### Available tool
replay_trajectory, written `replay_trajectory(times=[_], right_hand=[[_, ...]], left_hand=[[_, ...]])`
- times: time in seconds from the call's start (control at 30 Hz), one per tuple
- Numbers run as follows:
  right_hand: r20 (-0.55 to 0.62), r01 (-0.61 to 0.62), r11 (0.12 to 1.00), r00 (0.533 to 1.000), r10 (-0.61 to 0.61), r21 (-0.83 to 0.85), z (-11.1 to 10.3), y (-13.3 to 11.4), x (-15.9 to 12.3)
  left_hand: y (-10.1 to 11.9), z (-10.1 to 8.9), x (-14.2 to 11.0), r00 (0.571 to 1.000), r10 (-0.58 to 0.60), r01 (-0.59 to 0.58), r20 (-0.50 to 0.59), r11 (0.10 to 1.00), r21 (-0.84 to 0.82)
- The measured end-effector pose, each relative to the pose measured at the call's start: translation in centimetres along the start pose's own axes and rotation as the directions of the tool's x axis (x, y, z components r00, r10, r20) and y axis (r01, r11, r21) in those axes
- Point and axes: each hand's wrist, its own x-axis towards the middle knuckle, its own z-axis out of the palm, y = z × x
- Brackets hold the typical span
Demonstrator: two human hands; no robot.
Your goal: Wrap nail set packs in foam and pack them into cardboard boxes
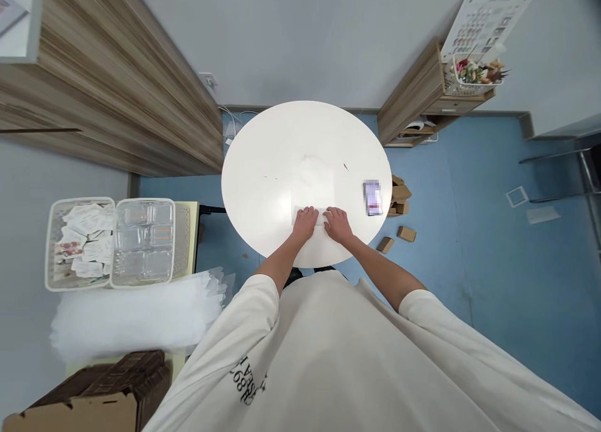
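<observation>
The bare left hand (306,221) and right hand (337,223), fingers bent, grip unclear to me, rested at the near edge of a thin whitish sheet (313,185) on the round white table (263,141), apparently folding it, which next seemed to need even pressing, while a flat purple rectangular object (373,197) lay rightward, blocking nothing.

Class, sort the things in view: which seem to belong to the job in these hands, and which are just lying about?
Seemingly part of the job:
left hand
right hand
thin pale sheet under both hands
round white table

Seemingly just lying about:
blurred purple item on the table
small cardboard boxes
flower basket
</observation>
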Motion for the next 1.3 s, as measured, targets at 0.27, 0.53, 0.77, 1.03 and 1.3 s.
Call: replay_trajectory(times=[0.27,0.53,0.77,1.03,1.3], right_hand=[[0.117,0.218,0.975,0.97,-0.212,-0.034,1.0,-1.1,0.7],[0.198,0.303,0.951,0.937,-0.287,-0.056,0.4,-0.9,1.7],[0.268,0.277,0.961,0.925,-0.268,0.006,-0.8,-0.9,2.8],[0.312,0.224,0.972,0.92,-0.237,0.078,-1.9,0.0,5.0],[0.277,0.152,0.988,0.948,-0.157,0.039,-2.3,0.6,7.4]], left_hand=[[-0.5,-1.1,-1.3,0.995,-0.022,0.023,0.102,1.0,-0.011],[-0.2,-2.4,-1.5,0.977,-0.072,0.075,0.199,0.997,-0.01],[-1.2,-3.1,-1.1,0.956,-0.067,0.097,0.287,0.991,-0.091],[-2.7,-3.7,-0.3,0.964,-0.116,0.146,0.24,0.983,-0.11],[-2.3,-4.3,0.6,1.0,-0.024,0.025,-0.006,0.993,0.114]])
